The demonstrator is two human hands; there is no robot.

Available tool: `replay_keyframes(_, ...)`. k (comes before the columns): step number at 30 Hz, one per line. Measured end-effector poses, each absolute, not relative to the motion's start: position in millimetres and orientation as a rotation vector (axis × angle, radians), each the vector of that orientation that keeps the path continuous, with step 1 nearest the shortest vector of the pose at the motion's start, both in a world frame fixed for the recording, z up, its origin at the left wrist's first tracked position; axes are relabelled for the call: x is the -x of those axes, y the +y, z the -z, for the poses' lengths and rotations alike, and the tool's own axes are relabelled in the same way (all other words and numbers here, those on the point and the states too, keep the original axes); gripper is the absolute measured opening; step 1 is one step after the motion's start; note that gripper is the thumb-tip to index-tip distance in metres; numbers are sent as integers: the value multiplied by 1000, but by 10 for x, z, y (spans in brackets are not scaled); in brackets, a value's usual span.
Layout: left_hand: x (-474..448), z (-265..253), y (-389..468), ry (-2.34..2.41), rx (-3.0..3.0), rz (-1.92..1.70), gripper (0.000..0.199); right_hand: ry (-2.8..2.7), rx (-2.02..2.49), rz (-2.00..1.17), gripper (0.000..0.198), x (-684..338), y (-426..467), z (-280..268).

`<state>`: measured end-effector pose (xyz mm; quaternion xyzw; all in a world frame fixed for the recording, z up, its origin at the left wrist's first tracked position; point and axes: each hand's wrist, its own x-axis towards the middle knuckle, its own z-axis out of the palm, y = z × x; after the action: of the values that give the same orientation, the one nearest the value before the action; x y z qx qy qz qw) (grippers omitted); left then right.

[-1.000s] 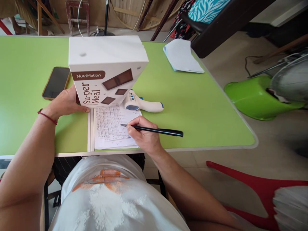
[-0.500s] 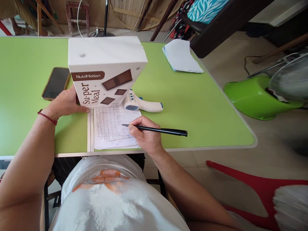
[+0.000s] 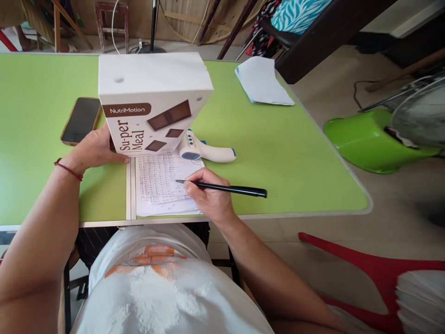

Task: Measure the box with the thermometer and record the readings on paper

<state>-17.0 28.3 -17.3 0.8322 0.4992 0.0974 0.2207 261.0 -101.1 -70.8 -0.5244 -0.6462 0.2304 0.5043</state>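
Right hand (image 3: 210,197) grips a slim, glossy black pen (image 3: 245,190); thin handwritten sheets (image 3: 158,178) lie flat to its left. Left hand (image 3: 93,147) touches a white rectangular box (image 3: 155,74) at its right, fingers partly hidden; grip cannot be determined.

Soft light casts faint shadows on the tabletop (image 3: 278,139); the view's right edge blurs

Near the front edge of the table (image 3: 285,153): white sheets (image 3: 158,178), stacked askew, dense with handwriting. Black pen (image 3: 236,189), tip at the writing, contact unclear, tail toward the right edge. Upright white box (image 3: 156,123), brown-printed, behind the sheets, toward the back edge.
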Motion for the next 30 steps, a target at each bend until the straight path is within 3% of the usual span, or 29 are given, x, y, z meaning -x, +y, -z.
replay_keyframes(15,149,172,275,1393,-2271,-283,72,-1595,1314,-560,11,-2613,-1006,712)
replay_keyframes(23,173,197,286,1368,-2256,-318,72,-1534,1322,-45,5,-2630,-1038,698)
replay_keyframes(30,171,187,303,1262,-2106,-477,74,-1995,1535,323,19,-2901,-968,566)
